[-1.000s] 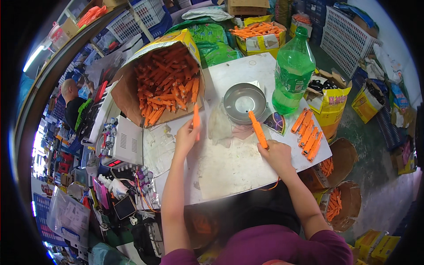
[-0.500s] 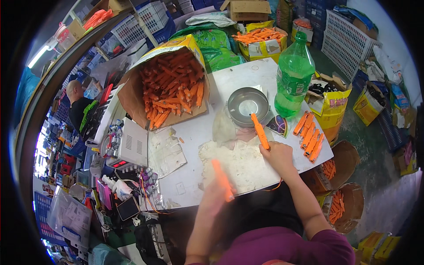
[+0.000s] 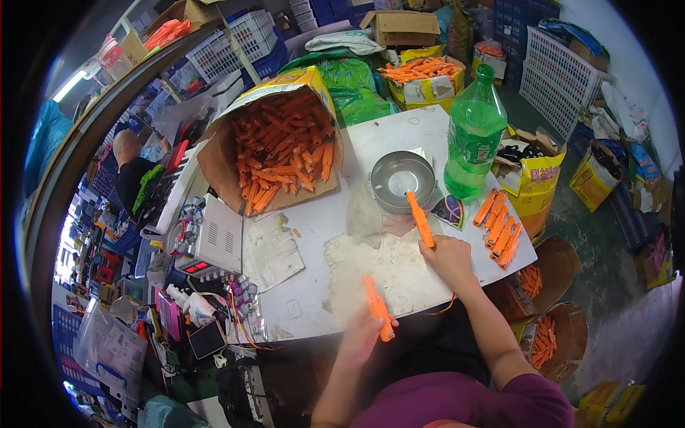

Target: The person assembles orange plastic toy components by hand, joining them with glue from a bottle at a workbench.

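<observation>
Your left hand [image 3: 360, 335] has its grip closed around the lower end of an orange plastic piece [image 3: 377, 308], which stands tilted over the near edge of the bench [image 3: 371, 146], close to your body. Your right hand [image 3: 449, 257] pinches a second orange piece [image 3: 419, 217] by its lower end, so its free tip reaches up to the rim of the round metal bowl [image 3: 402, 178]; judging by that angle, you hold it low to leave the tip clear for the bowl. Each piece runs out of its grip up and away from you. The open cardboard box [image 3: 278, 153] heaped with orange pieces sits at far left, within your left arm's reach, and a neat row of pieces [image 3: 499, 225] lies just right of your right hand (probably sorted there). A green bottle [image 3: 474, 135] stands beside the bowl.
</observation>
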Tool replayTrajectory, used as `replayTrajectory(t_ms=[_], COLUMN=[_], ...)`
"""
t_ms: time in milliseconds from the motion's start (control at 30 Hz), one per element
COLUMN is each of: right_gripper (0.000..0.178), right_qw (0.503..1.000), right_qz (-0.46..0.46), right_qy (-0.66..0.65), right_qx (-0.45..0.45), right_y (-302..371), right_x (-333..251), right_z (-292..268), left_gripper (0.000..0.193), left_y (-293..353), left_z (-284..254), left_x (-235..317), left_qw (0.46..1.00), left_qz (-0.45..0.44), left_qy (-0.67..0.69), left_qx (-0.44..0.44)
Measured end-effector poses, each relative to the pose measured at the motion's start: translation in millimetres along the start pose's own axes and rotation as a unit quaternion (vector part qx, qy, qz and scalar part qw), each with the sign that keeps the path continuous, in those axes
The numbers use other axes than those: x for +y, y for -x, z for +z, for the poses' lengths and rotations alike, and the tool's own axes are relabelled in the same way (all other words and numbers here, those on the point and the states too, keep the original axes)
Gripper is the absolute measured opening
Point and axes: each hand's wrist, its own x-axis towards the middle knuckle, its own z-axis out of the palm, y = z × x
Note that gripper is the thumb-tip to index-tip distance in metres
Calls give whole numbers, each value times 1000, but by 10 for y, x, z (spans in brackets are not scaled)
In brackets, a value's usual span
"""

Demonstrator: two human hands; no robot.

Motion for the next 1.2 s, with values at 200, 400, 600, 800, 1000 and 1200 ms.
replayTrajectory(t_ms=[200,400,600,800,1000,1200], right_gripper=[37,36,36,35,43,33], right_qw=[1000,1000,1000,894,568,869], right_qz=[2,-7,3,134,210,134], right_qy=[-5,-8,3,-422,-642,-433], right_qx=[-7,5,-8,68,469,196], right_y=[-30,-27,7,270,1038,1401], right_x=[-27,-60,-62,350,1185,855], right_z=[-17,1,21,-186,-888,-749], left_gripper=[34,37,38,37,41,41], left_y=[5,8,34,-39,-112,-624], left_z=[27,45,54,112,131,668], left_x=[-32,-42,-21,-109,-51,-142], left_qw=[1000,998,997,997,1000,997], left_qz=[-11,-26,-42,17,24,-2], left_qy=[-12,-51,-55,-66,-1,-67], left_qx=[13,17,21,23,-5,-36])
